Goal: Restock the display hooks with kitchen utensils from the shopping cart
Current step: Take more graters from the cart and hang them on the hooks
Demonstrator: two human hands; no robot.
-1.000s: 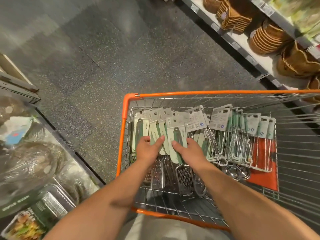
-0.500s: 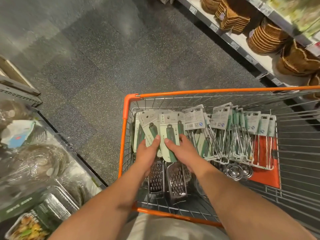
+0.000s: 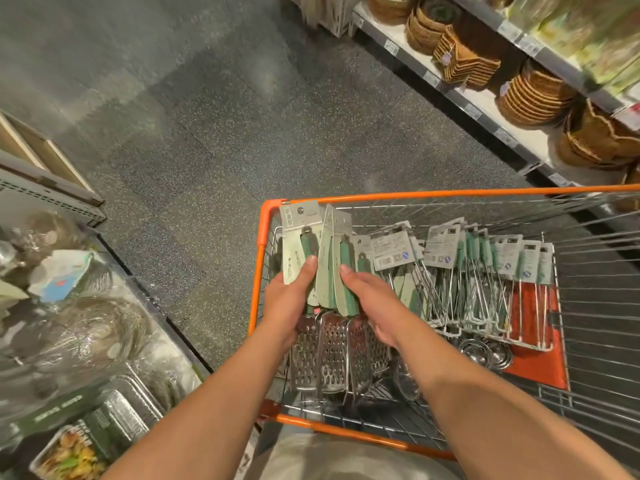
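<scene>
Lifted since a moment ago, the bundle of graters [image 3: 322,271] now stands with its card tops level with the orange rim of the shopping cart [image 3: 258,271], at the cart's near-left corner. Both grips are clamped on it: the left hand [image 3: 289,303] holds the left side, thumb across a card, and the right hand [image 3: 372,306] holds the right side. Their fingers behind the cards are hidden. At least three perforated steel blades hang below the hands; the exact count of graters is unclear because the cards overlap. Print on the cards is too small to read. Further right in the cart lies a row of carded green-handled utensils [image 3: 485,268], barcodes visible but unreadable. Woven baskets [image 3: 533,95] sit on the shelf beyond the cart, partly cut off.
</scene>
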